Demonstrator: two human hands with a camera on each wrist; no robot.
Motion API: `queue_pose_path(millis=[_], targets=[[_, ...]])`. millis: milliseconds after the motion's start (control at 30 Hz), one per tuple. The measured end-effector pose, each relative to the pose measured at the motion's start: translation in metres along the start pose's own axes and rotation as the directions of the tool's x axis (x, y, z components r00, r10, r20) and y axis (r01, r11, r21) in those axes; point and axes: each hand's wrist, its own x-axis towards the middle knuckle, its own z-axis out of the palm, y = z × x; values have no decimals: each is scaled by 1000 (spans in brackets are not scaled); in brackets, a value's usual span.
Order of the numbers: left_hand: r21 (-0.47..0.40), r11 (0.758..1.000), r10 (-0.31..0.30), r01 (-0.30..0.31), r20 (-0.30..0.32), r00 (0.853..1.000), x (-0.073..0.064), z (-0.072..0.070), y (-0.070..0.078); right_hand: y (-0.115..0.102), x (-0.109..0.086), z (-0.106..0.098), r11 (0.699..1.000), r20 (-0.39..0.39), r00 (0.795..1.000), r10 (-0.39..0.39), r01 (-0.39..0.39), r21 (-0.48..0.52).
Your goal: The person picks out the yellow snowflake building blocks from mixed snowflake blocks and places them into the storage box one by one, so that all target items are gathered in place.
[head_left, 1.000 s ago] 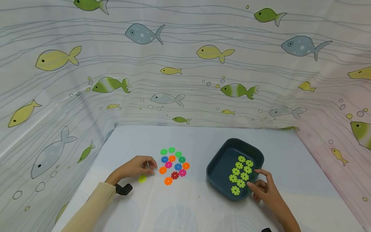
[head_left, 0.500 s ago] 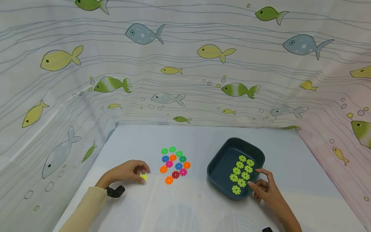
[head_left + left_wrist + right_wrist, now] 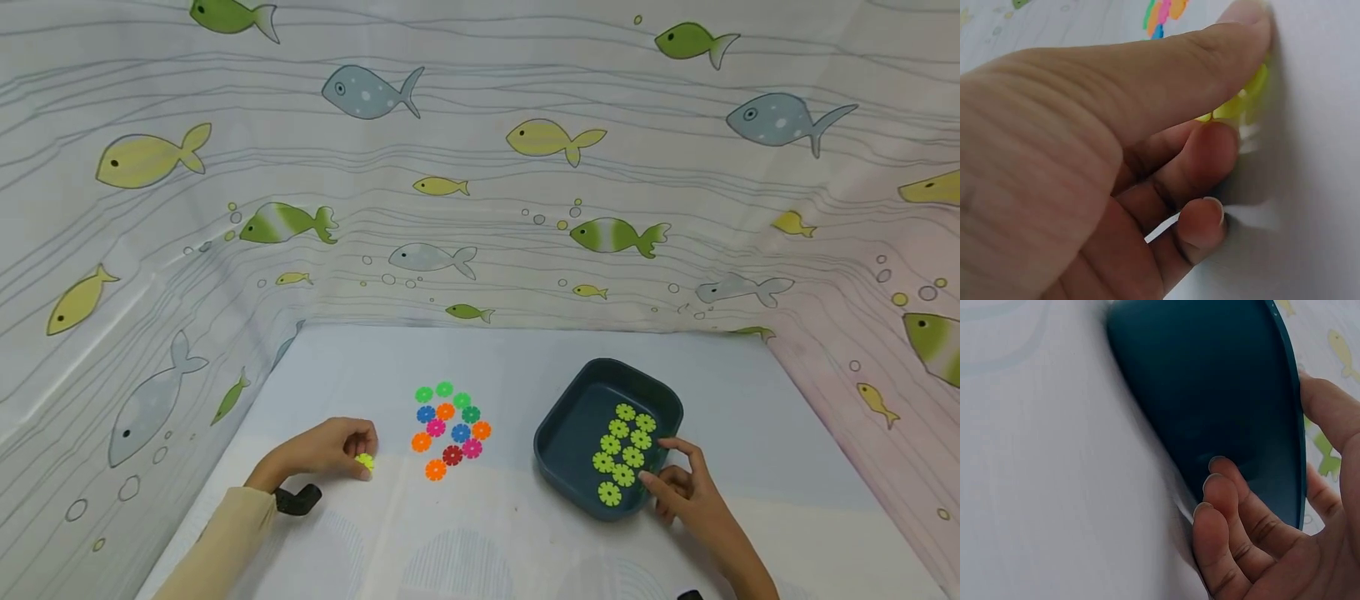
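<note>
My left hand (image 3: 326,446) is low over the white table with a yellow-green notched plastic disc (image 3: 364,461) between thumb and fingertips. The left wrist view shows the same disc (image 3: 1255,90) partly hidden behind the thumb. On the right, a dark teal tray (image 3: 572,454) has several matching yellow-green discs (image 3: 622,474) lying flat inside. My right hand (image 3: 693,492) grips the tray's near right side. In the right wrist view, thumb and index finger are at the rim, and the other fingers curl against the tray's outer wall (image 3: 1197,381).
Between the left hand and the tray lies a loose group of discs: green ones (image 3: 444,389), blue ones (image 3: 461,433), orange ones (image 3: 436,470), pink ones (image 3: 472,448) and a dark red one (image 3: 452,455). A fish-patterned curtain (image 3: 480,275) surrounds the table (image 3: 517,550).
My left hand has moved left and toward me, over the yellow-green disc on the table, and now pinches it. The right hand and the tray have stayed in place.
</note>
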Motion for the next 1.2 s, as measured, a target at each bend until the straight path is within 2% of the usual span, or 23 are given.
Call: queue_pose_path(millis=[267,400,533,633,733,1033,1200], targets=[[-44,999,18,-19,-10,1000,0,1,2,2,-2,2,1000,-11,1000,17,-17,3],[-80,996,26,-30,-54,998,3,0,1,3,-2,2,1000,-12,1000,29,-29,3],[-104,995,-2,-8,-97,995,6,-4,3,4,-2,2,1000,-12,1000,27,-27,0],[-127,992,-36,24,-92,995,9,-6,6,4,-1,2,1000,-9,1000,15,-15,-3],[-144,989,-44,33,-75,996,12,-7,8,4,-1,1,1000,-8,1000,-1,1,-7],[-96,995,24,-32,-80,996,24,-7,15,3,0,3,1000,-2,1000,-18,18,-9],[-74,997,30,-36,-76,997,32,-7,22,1,-1,2,1000,-6,1000,-13,12,-13]])
